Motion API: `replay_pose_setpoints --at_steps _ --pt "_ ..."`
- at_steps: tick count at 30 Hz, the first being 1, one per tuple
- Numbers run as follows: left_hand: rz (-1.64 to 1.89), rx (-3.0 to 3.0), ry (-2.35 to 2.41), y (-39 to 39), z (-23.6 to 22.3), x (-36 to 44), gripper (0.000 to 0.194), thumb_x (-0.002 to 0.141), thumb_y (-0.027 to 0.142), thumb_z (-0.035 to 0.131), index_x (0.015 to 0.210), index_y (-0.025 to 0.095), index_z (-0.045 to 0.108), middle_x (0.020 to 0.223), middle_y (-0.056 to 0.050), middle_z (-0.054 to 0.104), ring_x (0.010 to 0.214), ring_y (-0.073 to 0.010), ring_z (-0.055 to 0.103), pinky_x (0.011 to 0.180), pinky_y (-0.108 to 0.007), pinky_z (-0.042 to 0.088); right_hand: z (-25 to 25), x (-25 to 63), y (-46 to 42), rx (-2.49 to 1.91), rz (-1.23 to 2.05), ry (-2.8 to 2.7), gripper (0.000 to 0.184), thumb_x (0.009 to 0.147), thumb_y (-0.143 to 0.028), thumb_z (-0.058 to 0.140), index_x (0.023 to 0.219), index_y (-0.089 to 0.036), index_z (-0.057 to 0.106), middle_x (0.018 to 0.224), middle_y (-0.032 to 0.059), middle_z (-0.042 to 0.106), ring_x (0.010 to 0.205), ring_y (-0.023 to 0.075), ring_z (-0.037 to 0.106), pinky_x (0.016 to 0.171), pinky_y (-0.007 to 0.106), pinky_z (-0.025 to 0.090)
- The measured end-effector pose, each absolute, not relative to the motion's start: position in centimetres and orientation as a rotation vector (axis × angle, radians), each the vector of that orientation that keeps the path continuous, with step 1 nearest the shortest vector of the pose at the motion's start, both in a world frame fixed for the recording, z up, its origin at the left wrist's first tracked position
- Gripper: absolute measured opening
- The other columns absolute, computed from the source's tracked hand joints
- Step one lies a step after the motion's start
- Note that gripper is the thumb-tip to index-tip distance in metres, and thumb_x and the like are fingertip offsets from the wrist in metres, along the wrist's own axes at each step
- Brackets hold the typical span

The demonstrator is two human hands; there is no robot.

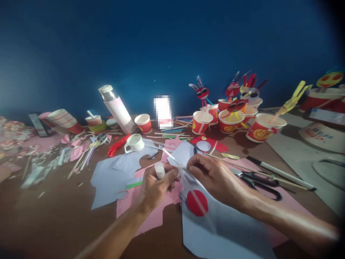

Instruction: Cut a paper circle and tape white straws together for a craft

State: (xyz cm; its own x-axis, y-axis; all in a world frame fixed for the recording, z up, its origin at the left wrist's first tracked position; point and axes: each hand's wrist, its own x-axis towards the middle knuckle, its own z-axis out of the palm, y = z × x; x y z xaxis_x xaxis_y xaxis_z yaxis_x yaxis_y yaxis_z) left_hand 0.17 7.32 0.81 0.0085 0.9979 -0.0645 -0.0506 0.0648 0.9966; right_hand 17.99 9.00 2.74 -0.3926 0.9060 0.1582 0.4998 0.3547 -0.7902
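Observation:
My left hand is closed around a small white bottle with a rounded top, possibly glue. Its thumb and forefinger also meet near a thin, pale, see-through strip. Just to the right, my right hand pinches at that same strip, its fingertips close to the left ones. The strip slants down across a red paper disc, which lies on a large pale-blue sheet. Under my left hand is cut pink paper with a green strip.
Black-handled scissors and a marker lie right of my right hand. Behind stand a white mug, a tilted flask and several red paper cups with paper-face figures. Paper scraps cover the left.

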Motion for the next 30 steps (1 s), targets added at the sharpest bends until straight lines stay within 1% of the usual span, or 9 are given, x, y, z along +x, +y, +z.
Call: replay_pose_setpoints --at_steps 5,9,11,14,17,19,22,25,30 --pt "1.126 1.119 1.156 7.5 0.6 -0.2 0.019 0.072 0.031 0.072 0.069 0.013 0.064 0.054 0.001 0.061 0.040 -0.0059 0.048 0.038 -0.017 0.037 3.6 19.5 10.1 -1.243 0.751 -2.189 0.014 0.087 -0.025 0.046 0.077 -0.022 0.055 0.061 -0.0027 0.056 0.051 0.0111 0.046 0.051 0.024 0.031" --pt "1.164 1.104 1.141 7.7 0.5 -0.7 0.019 0.072 0.030 0.071 0.069 0.013 0.063 0.056 0.000 0.061 0.041 -0.0063 0.049 0.039 -0.017 0.038 4.1 21.2 11.7 -1.297 0.614 -2.124 0.013 0.086 -0.028 0.049 0.077 -0.022 0.055 0.062 -0.0016 0.056 0.054 0.0118 0.047 0.053 0.025 0.033" --pt "1.175 1.088 1.143 7.8 0.4 -0.8 0.017 0.073 0.028 0.071 0.071 0.014 0.062 0.058 0.000 0.062 0.044 -0.0069 0.050 0.039 -0.017 0.039 4.0 21.6 12.2 -1.282 0.733 -2.035 0.013 0.087 -0.030 0.048 0.079 -0.022 0.055 0.064 -0.0017 0.055 0.056 0.0115 0.047 0.053 0.024 0.034" --pt "1.166 1.073 1.123 7.9 0.2 -0.9 0.016 0.075 0.029 0.069 0.073 0.015 0.061 0.059 0.000 0.062 0.046 -0.0078 0.051 0.040 -0.017 0.039 3.3 20.9 12.1 -1.210 1.146 -1.868 0.020 0.090 -0.037 0.043 0.081 -0.021 0.051 0.062 -0.0039 0.046 0.052 0.0093 0.041 0.047 0.022 0.031" --pt "1.159 1.055 1.118 7.9 0.1 -0.9 0.016 0.077 0.030 0.067 0.076 0.015 0.061 0.054 0.001 0.058 0.046 -0.0078 0.050 0.040 -0.016 0.039 2.4 19.6 11.4 -1.164 1.346 -1.831 0.025 0.084 -0.042 0.053 0.075 -0.019 0.049 0.060 -0.0056 0.040 0.051 0.0081 0.036 0.046 0.021 0.027" --pt "1.146 1.048 1.122 7.9 0.1 -0.7 0.015 0.078 0.030 0.066 0.076 0.015 0.061 0.052 0.002 0.057 0.046 -0.0075 0.050 0.040 -0.016 0.039 2.0 18.9 10.9 -1.143 1.403 -1.841 0.026 0.078 -0.041 0.061 0.073 -0.019 0.049 0.059 -0.0063 0.038 0.052 0.0079 0.034 0.046 0.021 0.026" --pt "1.131 1.058 1.108 7.8 0.3 -0.5 0.016 0.078 0.030 0.065 0.075 0.015 0.062 0.051 0.002 0.057 0.044 -0.0076 0.051 0.040 -0.016 0.040 1.4 18.3 10.5 -1.143 1.406 -1.853 0.029 0.075 -0.040 0.064 0.067 -0.019 0.045 0.059 -0.0071 0.035 0.053 0.0078 0.032 0.047 0.021 0.026" --pt "1.128 1.066 1.106 7.6 0.4 -0.4 0.017 0.076 0.031 0.065 0.074 0.015 0.062 0.052 0.001 0.059 0.044 -0.0081 0.052 0.040 -0.016 0.040 0.7 18.0 10.2 -1.204 1.367 -1.859 0.031 0.077 -0.039 0.060 0.063 -0.019 0.041 0.059 -0.0069 0.034 0.054 0.0078 0.031 0.048 0.021 0.026" --pt "1.118 1.068 1.127 7.6 0.2 -0.7 0.018 0.075 0.031 0.067 0.072 0.015 0.061 0.052 0.002 0.059 0.044 -0.0078 0.051 0.039 -0.016 0.039 0.3 18.1 10.2 -1.181 1.395 -1.783 0.033 0.084 -0.043 0.049 0.064 -0.018 0.043 0.058 -0.0061 0.034 0.053 0.0079 0.031 0.048 0.022 0.026"
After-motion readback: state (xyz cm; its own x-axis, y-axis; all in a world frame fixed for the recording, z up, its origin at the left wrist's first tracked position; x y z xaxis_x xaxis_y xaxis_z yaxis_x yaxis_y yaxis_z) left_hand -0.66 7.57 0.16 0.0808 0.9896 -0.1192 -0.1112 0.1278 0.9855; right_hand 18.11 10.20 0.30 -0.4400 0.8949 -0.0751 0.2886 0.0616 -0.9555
